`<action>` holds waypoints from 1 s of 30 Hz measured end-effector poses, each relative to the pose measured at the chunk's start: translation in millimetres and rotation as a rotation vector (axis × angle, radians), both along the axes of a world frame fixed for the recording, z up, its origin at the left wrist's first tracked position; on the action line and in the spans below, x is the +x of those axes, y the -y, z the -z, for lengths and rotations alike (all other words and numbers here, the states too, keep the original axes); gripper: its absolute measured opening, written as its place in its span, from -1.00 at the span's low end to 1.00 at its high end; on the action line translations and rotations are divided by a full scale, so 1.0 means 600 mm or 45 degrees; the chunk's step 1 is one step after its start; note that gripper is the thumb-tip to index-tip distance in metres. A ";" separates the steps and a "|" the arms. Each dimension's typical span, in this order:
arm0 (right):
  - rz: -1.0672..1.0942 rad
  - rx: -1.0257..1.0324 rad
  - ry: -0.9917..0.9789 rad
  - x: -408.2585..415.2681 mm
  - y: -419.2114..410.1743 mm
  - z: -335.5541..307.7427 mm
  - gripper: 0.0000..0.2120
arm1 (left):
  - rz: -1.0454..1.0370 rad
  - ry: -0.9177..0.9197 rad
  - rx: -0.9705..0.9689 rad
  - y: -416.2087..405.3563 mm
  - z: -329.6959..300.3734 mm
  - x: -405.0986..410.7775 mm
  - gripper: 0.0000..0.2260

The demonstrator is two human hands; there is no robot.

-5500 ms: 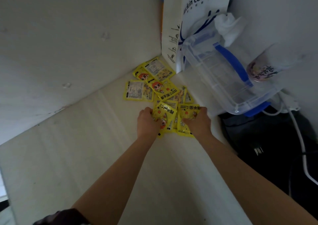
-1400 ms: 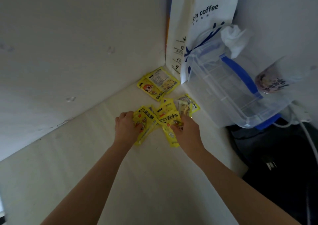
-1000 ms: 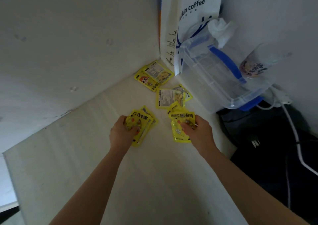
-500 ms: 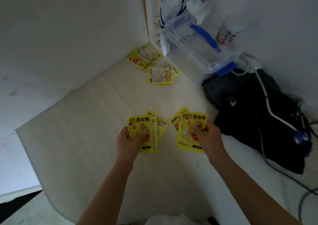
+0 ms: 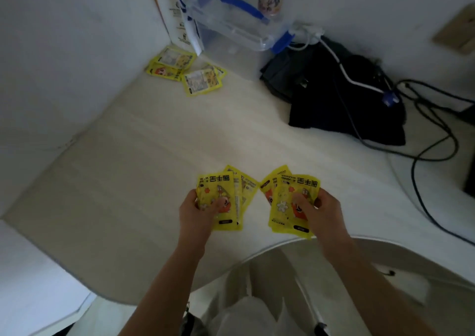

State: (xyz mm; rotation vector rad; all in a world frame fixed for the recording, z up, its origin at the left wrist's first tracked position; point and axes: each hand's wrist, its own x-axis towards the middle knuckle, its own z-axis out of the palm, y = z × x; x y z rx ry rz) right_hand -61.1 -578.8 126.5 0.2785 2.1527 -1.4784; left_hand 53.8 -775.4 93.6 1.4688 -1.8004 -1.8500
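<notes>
My left hand (image 5: pixel 196 213) grips a fanned stack of yellow hand-warmer packets (image 5: pixel 226 194), thumb pressed on the top one. My right hand (image 5: pixel 320 213) grips a second stack of the same yellow packets (image 5: pixel 285 202), thumb on its front. Both stacks are held above the near part of the pale tabletop (image 5: pixel 154 155), side by side with a small gap between them. More yellow packets (image 5: pixel 201 82) lie loose on the table at the far corner, with others (image 5: pixel 171 64) against the wall.
A clear plastic box with blue handles (image 5: pixel 239 24) leans in the far corner beside a white paper bag (image 5: pixel 177 9). A dark bag (image 5: pixel 341 96) with cables (image 5: pixel 424 140) lies at the right. The table's curved front edge (image 5: pixel 257 256) runs below my hands.
Both hands have lifted their stacks off the pile in the corner and drawn them back toward the table's front edge. The view has tilted down, showing the front edge.
</notes>
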 end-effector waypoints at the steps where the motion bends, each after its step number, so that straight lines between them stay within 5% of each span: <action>1: 0.052 -0.006 0.015 0.025 -0.014 0.005 -0.96 | 0.027 0.003 0.001 -0.006 0.003 0.010 -0.83; 16: 0.527 0.007 0.030 0.277 -0.206 0.004 -0.94 | 0.570 -0.021 -0.072 -0.148 -0.008 0.082 -0.80; 30: 0.911 -0.038 -0.005 0.490 -0.453 -0.001 -0.98 | 0.920 -0.006 0.009 -0.425 -0.017 0.208 -0.79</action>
